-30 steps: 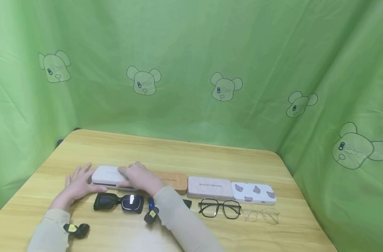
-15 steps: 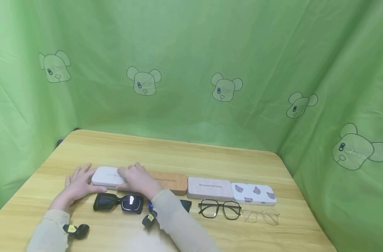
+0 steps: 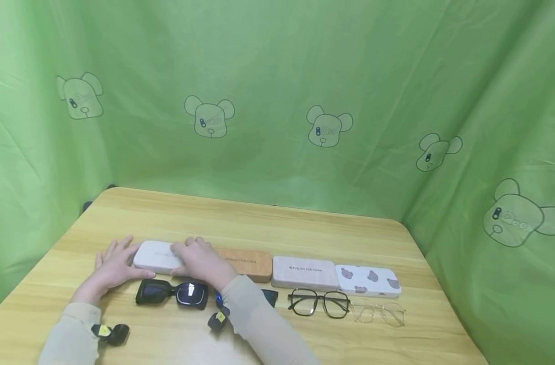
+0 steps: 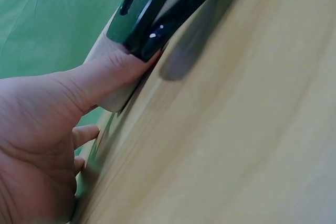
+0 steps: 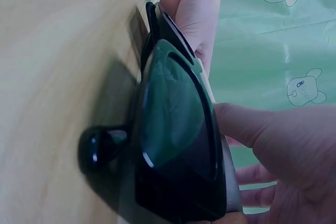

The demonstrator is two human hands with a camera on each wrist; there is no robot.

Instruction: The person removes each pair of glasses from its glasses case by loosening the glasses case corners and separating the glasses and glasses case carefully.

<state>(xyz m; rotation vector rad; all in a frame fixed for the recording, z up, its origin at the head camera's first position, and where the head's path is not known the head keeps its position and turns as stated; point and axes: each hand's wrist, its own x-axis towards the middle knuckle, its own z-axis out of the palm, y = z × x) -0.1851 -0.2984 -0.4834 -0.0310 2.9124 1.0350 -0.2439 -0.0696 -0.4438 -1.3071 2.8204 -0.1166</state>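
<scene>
At the left end of a row of glasses cases lies a white glasses case, its lid down. My left hand holds its left end, thumb along the front and the other fingers spread behind. My right hand grips the right end, thumb low at the front and fingers over the top, covering that end. Directly in front lie black sunglasses, large in the right wrist view too. My right forearm partly hides a second pair of dark sunglasses.
To the right stand an orange case, a pale pink case and a white bear-print case. Black-framed glasses and thin gold-framed glasses lie before them. A green curtain surrounds the wooden table.
The dark gap along the white case's front has gone as its lid came down under my right hand. My left hand has stayed in place.
</scene>
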